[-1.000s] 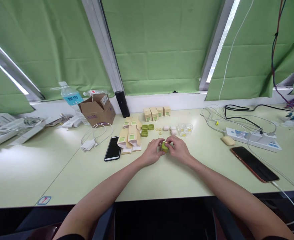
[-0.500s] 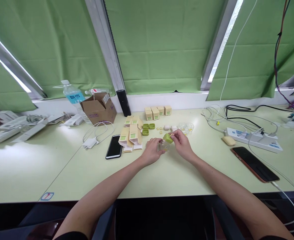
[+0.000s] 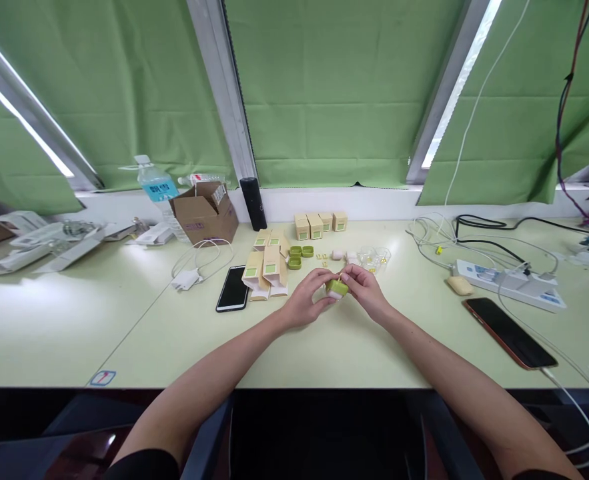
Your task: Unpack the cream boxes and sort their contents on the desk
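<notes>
Between my two hands is a small green cap (image 3: 337,287) with a pale, whitish lower part beneath it. My left hand (image 3: 304,298) curls its thumb and fingers around the left side and bottom. My right hand (image 3: 367,290) pinches the top of the cap with its fingertips. Just beyond lie several small green square caps (image 3: 295,263), tiny yellow pieces (image 3: 323,257), whitish-pink cylinders (image 3: 337,255) and clear cups (image 3: 369,257). Finger overlap hides how the green cap and the pale part meet.
To the left stand opened small cartons (image 3: 273,267) beside a black phone (image 3: 232,289). Closed cartons (image 3: 315,227) line the back near a black cylinder (image 3: 253,203). A brown box (image 3: 205,213), a power strip (image 3: 509,287) with cables and a charging phone (image 3: 510,332) flank the work area.
The green cap has come down and left over the clear cup in my left hand, and my hands are closer together. The view has shifted slightly.
</notes>
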`<state>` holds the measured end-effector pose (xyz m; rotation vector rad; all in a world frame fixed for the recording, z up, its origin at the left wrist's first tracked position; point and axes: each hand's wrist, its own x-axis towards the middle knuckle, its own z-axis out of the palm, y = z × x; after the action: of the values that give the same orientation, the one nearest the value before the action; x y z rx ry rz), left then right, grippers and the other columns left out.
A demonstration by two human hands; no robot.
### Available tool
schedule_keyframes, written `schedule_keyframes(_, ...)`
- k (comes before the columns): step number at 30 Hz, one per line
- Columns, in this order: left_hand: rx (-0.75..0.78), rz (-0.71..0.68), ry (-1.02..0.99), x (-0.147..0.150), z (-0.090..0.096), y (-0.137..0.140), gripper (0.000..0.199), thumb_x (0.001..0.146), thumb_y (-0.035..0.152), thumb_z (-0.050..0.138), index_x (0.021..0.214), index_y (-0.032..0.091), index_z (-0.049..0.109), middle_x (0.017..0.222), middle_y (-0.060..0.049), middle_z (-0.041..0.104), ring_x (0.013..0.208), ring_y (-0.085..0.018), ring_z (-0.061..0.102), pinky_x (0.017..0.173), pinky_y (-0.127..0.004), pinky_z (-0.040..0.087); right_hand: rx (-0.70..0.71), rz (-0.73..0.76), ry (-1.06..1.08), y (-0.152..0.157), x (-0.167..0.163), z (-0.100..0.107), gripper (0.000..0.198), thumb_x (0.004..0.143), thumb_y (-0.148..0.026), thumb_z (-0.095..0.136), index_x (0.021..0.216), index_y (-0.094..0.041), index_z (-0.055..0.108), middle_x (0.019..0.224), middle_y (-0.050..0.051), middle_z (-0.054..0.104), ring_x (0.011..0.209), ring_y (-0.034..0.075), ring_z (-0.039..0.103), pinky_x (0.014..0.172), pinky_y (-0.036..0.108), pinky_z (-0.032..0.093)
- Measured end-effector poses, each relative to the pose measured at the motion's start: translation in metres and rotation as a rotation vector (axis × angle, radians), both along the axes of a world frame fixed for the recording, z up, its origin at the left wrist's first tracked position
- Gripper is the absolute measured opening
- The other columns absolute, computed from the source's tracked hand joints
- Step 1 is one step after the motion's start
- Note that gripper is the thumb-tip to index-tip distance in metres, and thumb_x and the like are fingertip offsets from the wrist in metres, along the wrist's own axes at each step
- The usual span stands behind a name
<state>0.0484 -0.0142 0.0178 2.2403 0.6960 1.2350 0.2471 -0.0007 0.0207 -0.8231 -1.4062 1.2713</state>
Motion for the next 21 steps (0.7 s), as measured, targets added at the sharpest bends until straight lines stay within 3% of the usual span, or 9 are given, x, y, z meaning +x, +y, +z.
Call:
schedule_keyframes(2, -0.048, 0.05, -0.056, 0.0, 0.001, 0.002, 0.039, 0.088, 0.028, 0.072, 0.126, 0.024, 0.062, 0.119, -0.01, 0.065, 0.109, -0.023, 0.061, 0.094, -0.039, 0.052, 0.038, -0.027, -0.037, 0.001, 0.003, 0.001, 0.039, 0.088, -0.061, 0.065, 0.09, -0.022, 0.06, 0.082, 0.0, 0.065, 0.07, 0.015, 0.062, 0.065, 0.029, 0.052)
schedule_keyframes(4, -0.119, 0.135, -0.148, -0.002, 0.003, 0.008, 0.039, 0.085, 0.031, 0.076, 0.12, 0.022, 0.063, 0.114, -0.009, 0.067, 0.1, -0.021, 0.063, 0.087, -0.035, 0.052, 0.187, -0.094, -0.214, 0.0, 0.007, 0.002, 0.031, 0.094, -0.053, 0.057, 0.098, -0.022, 0.061, 0.086, 0.002, 0.066, 0.072, 0.017, 0.063, 0.067, 0.031, 0.051)
schedule_keyframes(8, -0.332, 0.273, -0.348, -0.011, 0.004, 0.023, 0.046, 0.079, 0.037, 0.081, 0.116, 0.018, 0.061, 0.107, -0.009, 0.068, 0.093, -0.019, 0.065, 0.085, -0.033, 0.052, 0.631, -0.142, -0.933, -0.009, 0.007, 0.006, 0.016, 0.089, -0.025, 0.063, 0.103, -0.021, 0.07, 0.1, 0.008, 0.069, 0.081, 0.02, 0.063, 0.071, 0.032, 0.044)
schedule_keyframes(10, -0.419, 0.293, -0.4, -0.015, 0.005, 0.028, 0.048, 0.075, 0.039, 0.084, 0.111, 0.017, 0.06, 0.105, -0.009, 0.07, 0.092, -0.019, 0.066, 0.084, -0.033, 0.052, 0.698, -0.096, -1.2, -0.014, 0.003, 0.009, 0.016, 0.087, -0.016, 0.062, 0.098, -0.021, 0.073, 0.107, 0.008, 0.07, 0.076, 0.018, 0.064, 0.068, 0.03, 0.041)
schedule_keyframes(13, -0.502, 0.289, -0.437, -0.017, 0.007, 0.029, 0.05, 0.071, 0.038, 0.087, 0.107, 0.017, 0.06, 0.104, -0.009, 0.071, 0.095, -0.02, 0.068, 0.086, -0.034, 0.052, 0.629, -0.07, -1.33, -0.015, 0.008, 0.025, 0.019, 0.087, -0.008, 0.059, 0.089, -0.021, 0.074, 0.104, 0.006, 0.072, 0.074, 0.016, 0.064, 0.065, 0.028, 0.039)
schedule_keyframes(17, -0.558, 0.284, -0.438, -0.018, 0.007, 0.025, 0.049, 0.069, 0.037, 0.087, 0.105, 0.017, 0.061, 0.104, -0.009, 0.072, 0.097, -0.02, 0.069, 0.092, -0.036, 0.053, 0.436, -0.15, -1.227, -0.006, 0.056, 0.062, 0.018, 0.085, -0.008, 0.061, 0.083, -0.022, 0.073, 0.094, 0.003, 0.074, 0.082, 0.016, 0.066, 0.069, 0.024, 0.042)
schedule_keyframes(21, -0.552, 0.282, -0.41, -0.018, 0.003, 0.022, 0.049, 0.07, 0.037, 0.087, 0.106, 0.017, 0.061, 0.102, -0.009, 0.072, 0.096, -0.02, 0.07, 0.091, -0.036, 0.054, 0.183, -0.434, -1.372, 0.009, 0.107, 0.079, 0.021, 0.081, -0.006, 0.059, 0.078, -0.021, 0.074, 0.082, 0.004, 0.074, 0.074, 0.017, 0.064, 0.063, 0.025, 0.039)
